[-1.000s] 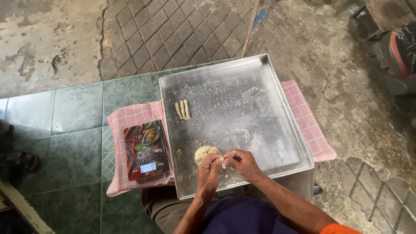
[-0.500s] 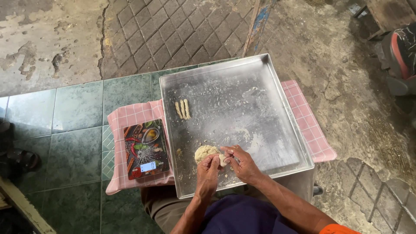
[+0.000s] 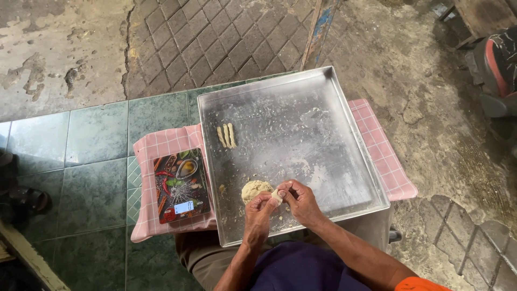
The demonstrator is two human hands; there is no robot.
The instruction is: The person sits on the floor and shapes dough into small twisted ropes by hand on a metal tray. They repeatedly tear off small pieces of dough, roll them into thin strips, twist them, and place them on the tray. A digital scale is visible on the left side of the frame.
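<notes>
Head view — dough piece [image 3: 277, 195] seemingly between hands [image 3: 280, 207]

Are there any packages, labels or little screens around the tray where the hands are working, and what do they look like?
Flat rectangular board: lies on the pink checked cloth, beside the left edge of the metal tray; dark, printed with pictures of red chillies, green leaves and a bowl.
Small screen: set near the board's lower edge; a pale bluish rectangle.
No other packages, labels or signs show.

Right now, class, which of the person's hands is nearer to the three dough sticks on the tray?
Left. The left hand sits below the dough sticks, beside the dough lump; the right hand is farther right. Both pinch a small dough piece.
</notes>
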